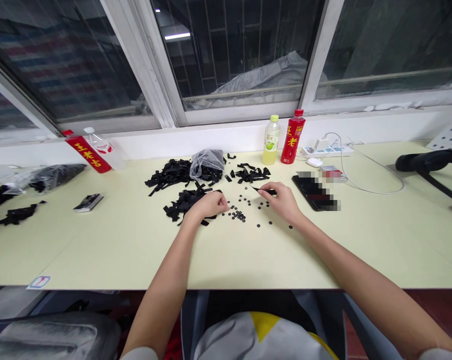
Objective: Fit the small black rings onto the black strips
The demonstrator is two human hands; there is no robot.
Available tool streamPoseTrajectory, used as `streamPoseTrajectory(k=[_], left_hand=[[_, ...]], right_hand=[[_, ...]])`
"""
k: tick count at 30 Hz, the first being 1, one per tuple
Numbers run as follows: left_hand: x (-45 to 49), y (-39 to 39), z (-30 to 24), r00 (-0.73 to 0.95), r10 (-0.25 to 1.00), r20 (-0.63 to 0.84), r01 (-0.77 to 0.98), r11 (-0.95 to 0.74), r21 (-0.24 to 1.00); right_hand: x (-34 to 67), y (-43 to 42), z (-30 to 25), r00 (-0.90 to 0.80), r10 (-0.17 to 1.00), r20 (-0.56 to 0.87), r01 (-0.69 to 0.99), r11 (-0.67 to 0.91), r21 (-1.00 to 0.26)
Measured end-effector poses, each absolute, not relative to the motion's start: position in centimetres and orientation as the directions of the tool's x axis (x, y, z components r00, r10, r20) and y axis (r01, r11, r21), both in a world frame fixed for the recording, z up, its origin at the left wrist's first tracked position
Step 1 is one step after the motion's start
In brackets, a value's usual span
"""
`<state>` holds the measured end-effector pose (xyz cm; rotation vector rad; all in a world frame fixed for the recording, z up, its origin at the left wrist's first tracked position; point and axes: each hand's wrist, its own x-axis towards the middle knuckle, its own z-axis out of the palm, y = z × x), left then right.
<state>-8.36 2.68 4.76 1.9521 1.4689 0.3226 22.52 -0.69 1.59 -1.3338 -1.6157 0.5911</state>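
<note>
My left hand (209, 204) is closed, thumb and fingertips pinched together over the table beside a pile of short black fabric strips (180, 201). Whatever is between those fingertips is too small to make out. Thin black tweezers (255, 188) are gripped in my right hand (282, 201), their tip pointing left. Small black ring-shaped washers (239, 216) lie clustered and scattered between and below the two hands. Farther back is a bigger heap of black strips (169, 172) with a clear plastic bag (207, 162) on it, and a smaller group of strips (250, 173) lies right of that.
Behind stand a yellow-green drink bottle (271, 142) and a red bottle (293, 137). A dark phone (312, 192) lies right of my right hand, near a power strip (329, 150) and white cable (383, 191). At left are a small box (88, 203) and another red bottle (86, 152).
</note>
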Motion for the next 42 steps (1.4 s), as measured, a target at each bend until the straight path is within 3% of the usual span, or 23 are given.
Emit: streamPoseTrajectory(k=[4, 8, 14, 19, 24, 36, 42], left_hand=[[-8.3, 2.3, 5.0, 0.287, 0.952, -0.103, 0.766, -0.164, 0.621], [-7.9, 1.8, 5.4, 0.286, 0.957, -0.046, 0.741, -0.191, 0.644], [-7.0, 1.7, 5.5, 0.361, 0.929, -0.076, 0.685, -0.209, 0.698], [-5.2, 1.3, 4.7, 0.475, 0.879, -0.042, 0.502, -0.232, 0.833], [-3.1, 0.5, 3.5, 0.464, 0.886, -0.016, 0.296, -0.138, 0.945], [-1.7, 0.4, 2.3, 0.435, 0.898, -0.061, 0.246, -0.053, 0.968], [-1.7, -0.2, 2.8, 0.438, 0.898, -0.044, 0.275, -0.087, 0.958]], right_hand=[[22.6, -0.8, 1.8, -0.023, 0.940, 0.342, 0.476, 0.311, -0.823], [22.3, -1.4, 2.2, -0.196, 0.930, 0.311, 0.404, 0.365, -0.839], [21.4, -2.3, 2.8, -0.415, 0.883, 0.221, 0.318, 0.368, -0.874], [20.9, -2.8, 3.1, -0.352, 0.916, 0.191, 0.346, 0.317, -0.883], [20.8, -2.7, 2.9, -0.243, 0.951, 0.192, 0.374, 0.275, -0.886], [21.0, -1.8, 2.0, -0.171, 0.959, 0.226, 0.363, 0.275, -0.890], [21.3, -1.5, 2.2, -0.201, 0.968, 0.152, 0.301, 0.208, -0.931]])
